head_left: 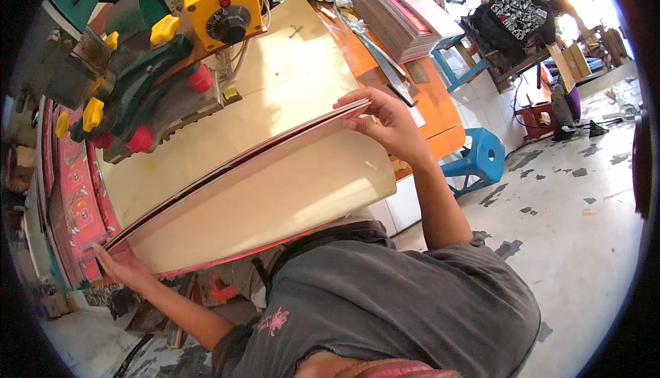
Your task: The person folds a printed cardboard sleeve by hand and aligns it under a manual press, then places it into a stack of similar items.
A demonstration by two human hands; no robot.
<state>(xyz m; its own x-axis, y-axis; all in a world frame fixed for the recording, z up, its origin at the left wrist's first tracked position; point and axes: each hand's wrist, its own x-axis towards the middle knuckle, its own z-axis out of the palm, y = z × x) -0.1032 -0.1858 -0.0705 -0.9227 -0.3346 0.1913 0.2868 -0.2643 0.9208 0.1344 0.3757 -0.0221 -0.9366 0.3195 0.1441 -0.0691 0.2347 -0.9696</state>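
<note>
Workshop: bench [440, 113] with a yellow-and-green machine [165, 55], patchy concrete floor [570, 192], blue stool [485, 158].

Both hands hold a stack of large cardboard sheets [275, 199], pale face up, red print showing along the edges. It lies partly on the bench, near edge overhanging toward the person's lap. Right hand [388, 120] pinches the far corner, thumb under, fingers curled over, lifting the top sheets apart from the rest. Left hand [124, 264] lies flat and open against the near-left corner, steadying the edge. Judgement: stack gathered but not squared; the gap at the right corner is unclosed. More red printed sheets [72, 192] stand at left; another pile [399, 13] lies beyond. Another person [519, 10] works far right.
</note>
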